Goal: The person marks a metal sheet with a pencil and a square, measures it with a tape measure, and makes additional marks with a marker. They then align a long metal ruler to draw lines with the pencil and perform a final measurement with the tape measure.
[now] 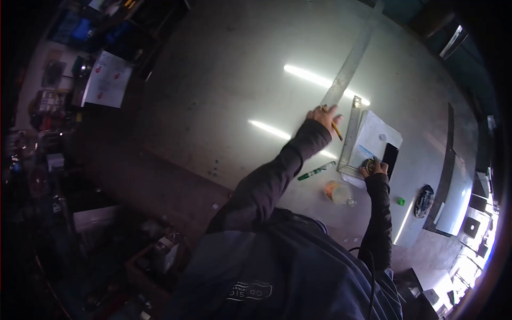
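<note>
Our left hand (322,114) presses the lower end of the long straightedge (353,57) near the middle of the surface (224,85), fingers curled around a pencil (337,129). We judge the marking-out to be under way; no drawn line shows yet. Toward the near edge lie a green marker (316,171) and a jar (339,192). Further right, a metal square (352,128) and a paper pad (376,136) crowd the straightedge. Our right hand (375,172) is closed on a tape measure (369,165) there, beside a dark phone (390,156).
</note>
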The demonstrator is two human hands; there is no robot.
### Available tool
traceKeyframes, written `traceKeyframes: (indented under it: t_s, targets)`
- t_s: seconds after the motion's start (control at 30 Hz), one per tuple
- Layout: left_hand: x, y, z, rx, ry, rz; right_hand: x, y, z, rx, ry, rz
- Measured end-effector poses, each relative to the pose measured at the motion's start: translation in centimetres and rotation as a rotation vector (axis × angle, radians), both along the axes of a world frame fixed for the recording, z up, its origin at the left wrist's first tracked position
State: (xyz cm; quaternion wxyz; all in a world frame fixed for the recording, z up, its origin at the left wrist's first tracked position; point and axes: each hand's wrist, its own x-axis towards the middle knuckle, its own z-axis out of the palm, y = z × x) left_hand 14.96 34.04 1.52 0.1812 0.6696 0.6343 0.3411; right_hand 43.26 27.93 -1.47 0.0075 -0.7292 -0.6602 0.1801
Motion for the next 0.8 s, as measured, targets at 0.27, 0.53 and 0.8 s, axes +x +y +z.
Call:
traceKeyframes:
  t_s: [0.27, 0.53, 0.8]
  targets:
    - [-7.4, -12.9, 4.5, -0.529, -0.69, -0.023, 1.2, 0.6, -1.6, 0.27, 0.589, -0.223]
    - [-16.3, -18.9, 1.6, -0.726, -1.138, -0.388, -18.9, -7.7, 10.6, 0.119, 0.79, 0.094]
    - [-26.6, -22.6, -0.1, -1.043, -1.002, -0.441, -32.9, -17.3, 4.8, -0.048, 0.902, 0.213]
